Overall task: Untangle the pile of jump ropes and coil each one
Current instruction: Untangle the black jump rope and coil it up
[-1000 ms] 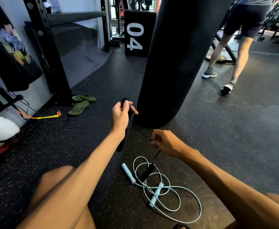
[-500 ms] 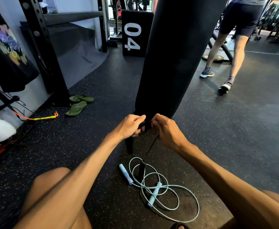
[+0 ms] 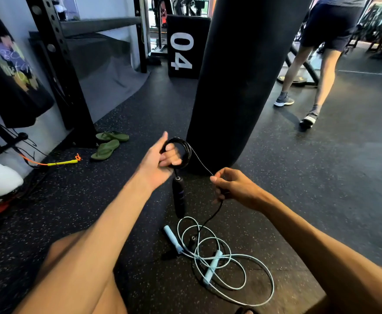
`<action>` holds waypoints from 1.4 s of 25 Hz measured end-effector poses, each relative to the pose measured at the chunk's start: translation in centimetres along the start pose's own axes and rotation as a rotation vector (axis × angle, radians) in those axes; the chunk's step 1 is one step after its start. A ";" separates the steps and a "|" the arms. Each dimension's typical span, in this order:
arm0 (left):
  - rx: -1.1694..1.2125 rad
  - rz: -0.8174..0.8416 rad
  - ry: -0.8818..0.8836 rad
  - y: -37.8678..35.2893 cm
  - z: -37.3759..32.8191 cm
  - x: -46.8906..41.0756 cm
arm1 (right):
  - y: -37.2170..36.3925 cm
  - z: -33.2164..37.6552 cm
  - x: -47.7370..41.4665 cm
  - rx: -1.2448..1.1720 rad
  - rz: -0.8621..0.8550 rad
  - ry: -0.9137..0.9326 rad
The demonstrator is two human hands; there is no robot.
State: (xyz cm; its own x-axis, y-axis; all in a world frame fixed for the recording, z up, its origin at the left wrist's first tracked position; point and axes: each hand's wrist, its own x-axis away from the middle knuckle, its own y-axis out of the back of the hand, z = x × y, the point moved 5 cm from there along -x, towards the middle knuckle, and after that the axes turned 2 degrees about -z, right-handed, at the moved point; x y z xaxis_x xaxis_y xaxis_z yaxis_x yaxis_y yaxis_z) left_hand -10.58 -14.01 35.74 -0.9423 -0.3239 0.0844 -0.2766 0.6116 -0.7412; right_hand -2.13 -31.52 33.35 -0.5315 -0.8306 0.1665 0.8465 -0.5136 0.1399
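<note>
My left hand [image 3: 160,159] grips a small coil of the black jump rope [image 3: 185,150] wound around its fingers, and one black handle [image 3: 178,196] hangs below it. A thin strand runs from the coil down to my right hand [image 3: 233,186], which pinches the cord; the rest drops to the second black handle [image 3: 193,242] on the floor. A light blue jump rope [image 3: 221,264] lies in loose loops on the floor below my hands, with both its handles among the loops.
A black punching bag [image 3: 242,75] hangs just beyond my hands. Green flip-flops [image 3: 108,143] and an orange-yellow rope [image 3: 58,163] lie by the black rack [image 3: 56,71] on the left. A person's legs [image 3: 310,87] stand at the far right. My knees frame the bottom.
My hands, close together half a second ago, have drawn apart. A new loop sits on my left hand's coil, and my right hand has slid down the cord to the right.
</note>
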 end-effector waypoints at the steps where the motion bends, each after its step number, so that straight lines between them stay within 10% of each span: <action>1: 0.085 -0.010 -0.026 0.4 -0.3 -0.2 | -0.1 -0.4 -0.2 0.000 -0.007 -0.001; 10: 0.176 -0.275 -0.321 2.1 -0.6 -1.5 | -2.5 -3.8 -0.3 0.365 0.180 -0.147; 18: -0.837 -0.406 -0.637 2.8 -1.2 -0.8 | -2.5 -1.7 -0.4 0.288 0.187 -0.024; 26: -1.315 -0.062 -0.187 1.6 2.5 -0.8 | -1.1 3.4 -0.2 0.369 -0.039 0.277; 35: -0.618 0.155 0.114 -1.2 3.6 0.6 | 0.5 2.7 -1.0 0.429 -0.260 0.299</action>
State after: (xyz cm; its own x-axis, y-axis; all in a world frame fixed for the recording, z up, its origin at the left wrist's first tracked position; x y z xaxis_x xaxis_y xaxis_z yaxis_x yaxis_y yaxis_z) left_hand -10.12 -17.52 34.24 -0.9847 -0.1406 0.1025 -0.1612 0.9591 -0.2328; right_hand -1.23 -30.41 35.86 -0.6351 -0.7459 -0.2004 0.5683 -0.6270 0.5327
